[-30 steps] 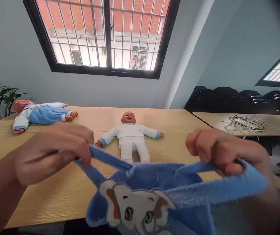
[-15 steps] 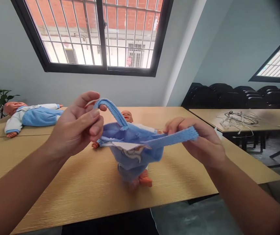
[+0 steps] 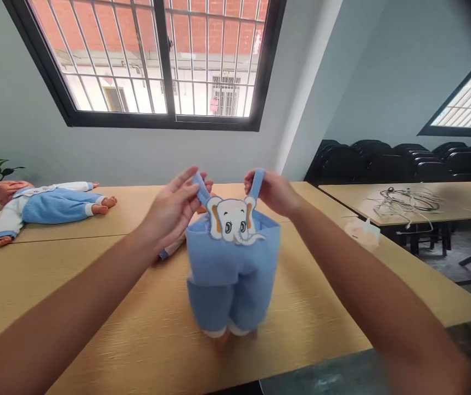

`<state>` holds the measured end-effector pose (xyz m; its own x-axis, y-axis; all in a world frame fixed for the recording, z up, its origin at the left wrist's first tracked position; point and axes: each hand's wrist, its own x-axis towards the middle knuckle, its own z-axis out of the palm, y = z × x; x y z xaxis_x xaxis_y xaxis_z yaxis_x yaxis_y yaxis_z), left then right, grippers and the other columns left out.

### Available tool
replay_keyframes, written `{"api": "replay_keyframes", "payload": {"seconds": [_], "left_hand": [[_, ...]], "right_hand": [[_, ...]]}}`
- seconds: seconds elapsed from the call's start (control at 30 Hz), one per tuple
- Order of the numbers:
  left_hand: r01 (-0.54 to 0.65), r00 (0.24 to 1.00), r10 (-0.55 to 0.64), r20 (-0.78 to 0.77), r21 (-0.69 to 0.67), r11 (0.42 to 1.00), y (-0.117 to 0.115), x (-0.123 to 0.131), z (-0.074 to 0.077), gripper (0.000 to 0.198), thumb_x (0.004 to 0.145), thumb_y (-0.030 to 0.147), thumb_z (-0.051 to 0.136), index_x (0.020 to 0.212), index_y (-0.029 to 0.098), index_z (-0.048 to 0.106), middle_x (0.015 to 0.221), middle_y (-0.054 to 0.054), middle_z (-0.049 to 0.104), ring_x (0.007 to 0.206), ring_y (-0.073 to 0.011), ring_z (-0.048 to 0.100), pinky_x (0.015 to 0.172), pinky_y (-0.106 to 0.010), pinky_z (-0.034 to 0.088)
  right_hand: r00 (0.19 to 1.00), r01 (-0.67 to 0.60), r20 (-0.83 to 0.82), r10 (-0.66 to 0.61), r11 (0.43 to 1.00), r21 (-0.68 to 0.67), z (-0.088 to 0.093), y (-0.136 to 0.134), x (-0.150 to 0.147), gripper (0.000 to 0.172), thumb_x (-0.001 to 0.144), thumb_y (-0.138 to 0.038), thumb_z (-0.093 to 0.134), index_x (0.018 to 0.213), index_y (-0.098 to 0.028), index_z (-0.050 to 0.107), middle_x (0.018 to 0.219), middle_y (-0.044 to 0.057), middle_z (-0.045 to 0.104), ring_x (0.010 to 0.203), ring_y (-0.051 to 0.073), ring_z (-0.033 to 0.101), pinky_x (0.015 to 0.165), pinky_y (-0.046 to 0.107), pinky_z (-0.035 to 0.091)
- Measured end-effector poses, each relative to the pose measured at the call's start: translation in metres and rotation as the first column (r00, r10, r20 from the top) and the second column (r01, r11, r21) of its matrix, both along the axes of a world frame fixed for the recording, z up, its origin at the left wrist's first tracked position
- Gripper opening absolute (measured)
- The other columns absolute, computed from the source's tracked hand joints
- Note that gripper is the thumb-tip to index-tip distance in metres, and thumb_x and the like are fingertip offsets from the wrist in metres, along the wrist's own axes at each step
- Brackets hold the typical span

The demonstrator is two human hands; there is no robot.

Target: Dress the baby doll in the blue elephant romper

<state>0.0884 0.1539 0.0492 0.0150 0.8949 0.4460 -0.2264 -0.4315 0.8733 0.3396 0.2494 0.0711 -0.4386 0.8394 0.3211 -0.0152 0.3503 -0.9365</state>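
Observation:
A pair of light blue doll overalls [image 3: 231,269] hangs upright in front of me, with a white elephant patch [image 3: 230,219] on the bib and white cuffs at the leg ends. My left hand [image 3: 178,206] pinches the left shoulder strap between thumb and fingers. The right strap is gripped by my right hand [image 3: 274,192], whose fingers are partly hidden behind it. Behind the overalls lies a baby doll, mostly covered; one sleeved arm [image 3: 172,247] shows at the left, and blurred feet appear below the cuffs.
Another baby doll [image 3: 54,203] in blue and white clothes lies at the far left of the wooden table [image 3: 136,329]. White tissue [image 3: 363,231] sits at the right. Tangled cables [image 3: 408,200] cover part of a second table, with stacked black chairs [image 3: 342,162] behind.
My hands have drawn closer together, and my right hand has moved up and left to the strap. The overalls, bunched before, now hang straight with the elephant patch facing me.

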Motion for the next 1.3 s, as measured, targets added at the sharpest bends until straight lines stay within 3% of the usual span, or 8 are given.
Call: {"api": "replay_keyframes", "payload": {"seconds": [0.17,0.3,0.4,0.57,0.67,0.87,1.1,1.3], "left_hand": [[-0.333,0.855,0.217,-0.472,-0.178,0.926,0.068,0.011,-0.092,0.045,0.097,0.030,0.053,0.141,0.018,0.053,0.138,-0.016,0.064,0.122,-0.0247,0.068,0.102,-0.042,0.059],[-0.495,0.681,0.277,-0.678,-0.148,0.856,0.089,0.009,-0.129,0.046,0.088,0.037,0.067,0.128,0.013,0.064,0.140,-0.023,0.057,0.142,-0.0423,0.046,0.117,-0.060,0.038],[-0.440,0.584,0.318,-0.747,0.038,0.897,0.091,0.004,-0.129,0.050,0.092,0.042,0.063,0.136,0.018,0.061,0.160,-0.019,0.041,0.155,-0.0402,0.025,0.128,-0.058,0.018],[0.102,0.491,0.020,-0.871,0.080,0.992,0.087,-0.003,-0.112,0.070,0.092,0.054,0.066,0.151,0.020,0.050,0.148,-0.016,0.061,0.139,-0.0350,0.054,0.118,-0.049,0.041],[0.152,0.513,0.005,-0.859,0.096,0.984,0.079,-0.007,-0.106,0.079,0.086,0.054,0.075,0.152,0.020,0.050,0.150,-0.014,0.061,0.137,-0.0352,0.057,0.115,-0.046,0.046],[0.024,0.546,0.249,-0.800,0.312,0.950,0.058,-0.015,-0.101,0.030,0.097,0.040,0.061,0.119,0.022,0.070,0.125,-0.010,0.074,0.124,-0.0296,0.063,0.112,-0.047,0.045],[0.156,0.623,-0.130,-0.771,-0.041,0.987,0.029,-0.024,-0.089,0.049,0.087,0.059,0.073,0.114,0.019,0.065,0.106,-0.005,0.073,0.091,-0.0214,0.063,0.078,-0.030,0.050],[0.282,0.541,-0.373,-0.754,-0.255,0.925,0.016,-0.027,-0.104,0.048,0.094,0.065,0.061,0.098,0.019,0.070,0.096,-0.003,0.072,0.088,-0.0215,0.061,0.081,-0.031,0.049]], "right_hand": [[0.884,0.169,0.436,-0.171,0.985,0.043,-0.080,0.052,-0.014,0.041,0.088,-0.023,0.047,0.124,-0.010,0.061,0.122,0.021,0.071,0.106,0.028,0.070,0.093,0.044,0.057],[0.835,0.121,0.519,-0.184,0.981,0.153,-0.118,0.049,-0.027,0.049,0.087,-0.016,0.057,0.136,-0.010,0.060,0.148,0.023,0.058,0.138,0.032,0.052,0.117,0.048,0.039],[0.773,-0.086,0.625,-0.109,0.958,0.273,-0.133,0.037,-0.037,0.034,0.089,-0.023,0.070,0.121,-0.013,0.071,0.138,0.019,0.066,0.135,0.032,0.054,0.119,0.046,0.034],[0.700,-0.191,0.672,-0.242,0.843,0.503,-0.138,0.027,-0.042,0.027,0.095,-0.021,0.066,0.121,-0.012,0.070,0.130,0.018,0.070,0.125,0.031,0.061,0.110,0.044,0.042],[0.745,-0.131,0.590,-0.313,0.797,0.589,-0.130,0.021,-0.037,0.023,0.103,-0.030,0.060,0.116,-0.017,0.074,0.126,0.014,0.074,0.120,0.030,0.065,0.108,0.044,0.043],[0.835,-0.057,0.422,-0.354,0.706,0.706,-0.116,-0.005,-0.032,0.022,0.103,-0.030,0.058,0.112,-0.023,0.076,0.128,0.009,0.075,0.124,0.029,0.063,0.113,0.049,0.039],[0.938,-0.016,0.337,-0.076,0.965,0.263,-0.097,-0.032,-0.040,0.036,0.104,-0.048,0.051,0.082,-0.021,0.060,0.072,-0.001,0.057,0.066,0.016,0.051,0.061,0.029,0.041],[0.899,-0.277,0.325,0.292,0.956,-0.094,-0.091,-0.046,-0.040,0.041,0.098,-0.059,0.058,0.109,-0.021,0.064,0.091,0.001,0.062,0.079,0.016,0.055,0.067,0.027,0.044]]}}
